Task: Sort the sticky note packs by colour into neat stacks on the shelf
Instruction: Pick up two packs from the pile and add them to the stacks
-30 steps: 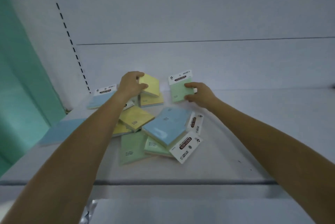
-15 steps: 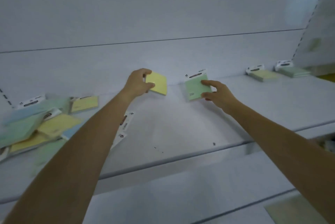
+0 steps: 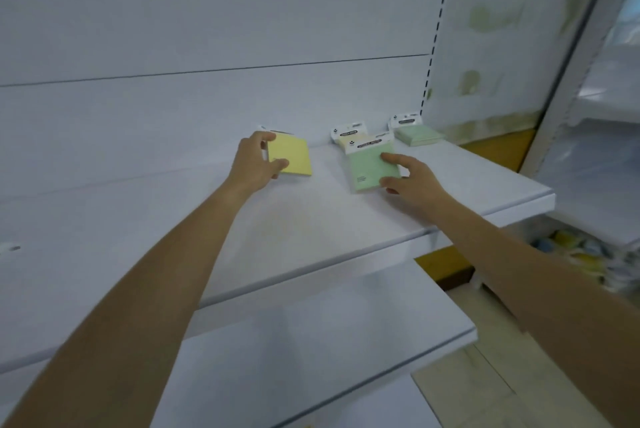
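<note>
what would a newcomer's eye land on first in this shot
Two bare arms reach over a white shelf: the left hand grips a yellow pack near the back wall, and the right hand holds a green pack beside it. Behind them, in the back right corner, sit a yellow stack and, to its right, a green stack.

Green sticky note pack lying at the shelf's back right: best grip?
Likely the front edge of the flat pale green sticky note pack, pinched from the front: its white header card faces the back wall, closing off the rear.
</note>
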A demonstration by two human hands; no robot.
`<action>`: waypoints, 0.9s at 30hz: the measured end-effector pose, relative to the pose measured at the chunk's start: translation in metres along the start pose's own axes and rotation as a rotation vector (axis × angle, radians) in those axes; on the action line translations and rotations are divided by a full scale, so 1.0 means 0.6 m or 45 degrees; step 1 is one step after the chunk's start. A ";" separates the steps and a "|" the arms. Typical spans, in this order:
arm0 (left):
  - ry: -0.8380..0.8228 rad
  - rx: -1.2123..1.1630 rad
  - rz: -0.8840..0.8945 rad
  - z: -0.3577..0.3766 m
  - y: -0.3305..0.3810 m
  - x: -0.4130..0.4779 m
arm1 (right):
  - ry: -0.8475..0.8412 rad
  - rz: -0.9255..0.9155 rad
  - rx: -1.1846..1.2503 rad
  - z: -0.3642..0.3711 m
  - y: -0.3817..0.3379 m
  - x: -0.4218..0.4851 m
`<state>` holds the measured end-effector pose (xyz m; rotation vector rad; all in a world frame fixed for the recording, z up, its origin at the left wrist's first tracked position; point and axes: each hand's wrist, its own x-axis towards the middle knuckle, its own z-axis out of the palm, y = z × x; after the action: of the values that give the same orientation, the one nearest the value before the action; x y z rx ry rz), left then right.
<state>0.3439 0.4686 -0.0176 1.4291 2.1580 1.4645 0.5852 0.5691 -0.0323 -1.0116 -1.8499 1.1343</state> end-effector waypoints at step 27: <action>0.227 0.039 0.005 0.251 0.073 0.195 | -0.048 0.051 0.040 -0.218 0.117 0.363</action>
<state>0.3979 0.6569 -0.0182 1.3602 2.2911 1.6238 0.6241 0.8288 -0.0133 -1.0200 -1.8432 1.2098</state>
